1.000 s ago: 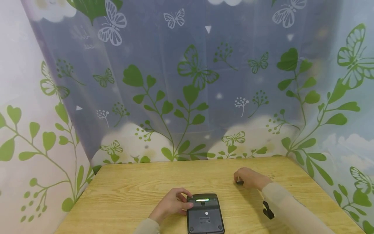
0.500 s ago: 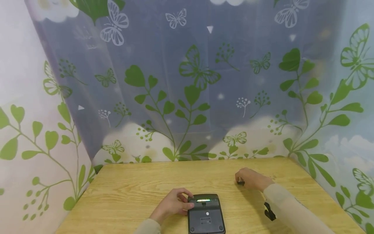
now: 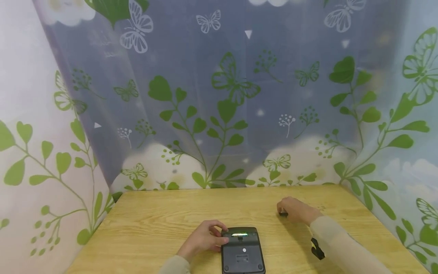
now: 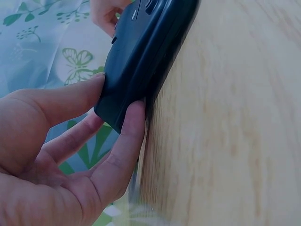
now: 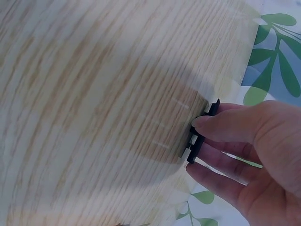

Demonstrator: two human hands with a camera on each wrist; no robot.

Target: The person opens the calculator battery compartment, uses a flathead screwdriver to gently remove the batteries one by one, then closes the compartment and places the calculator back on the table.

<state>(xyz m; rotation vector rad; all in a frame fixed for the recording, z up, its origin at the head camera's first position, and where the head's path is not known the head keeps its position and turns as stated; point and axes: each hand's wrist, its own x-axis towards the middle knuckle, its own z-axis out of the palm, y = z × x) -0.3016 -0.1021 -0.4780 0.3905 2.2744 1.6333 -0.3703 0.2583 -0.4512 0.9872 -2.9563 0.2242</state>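
Note:
A black calculator lies face down on the wooden table, its back and rubber feet showing. Near its top edge the battery slot is uncovered, with a bright greenish battery inside. My left hand grips the calculator's upper left corner; in the left wrist view the thumb presses on the back and a finger is against the side. Farther right, my right hand pinches a small black battery cover between thumb and fingers, close to the tabletop. The head view shows only a bit of this cover below the fingers.
The wooden table meets a cloth backdrop with butterflies and leaves at its far edge. More printed cloth hangs at both sides. A black strap piece is on the right forearm.
The head view has shifted slightly, so everything sits a little farther right in it. Both hands keep their holds on the calculator and the battery cover.

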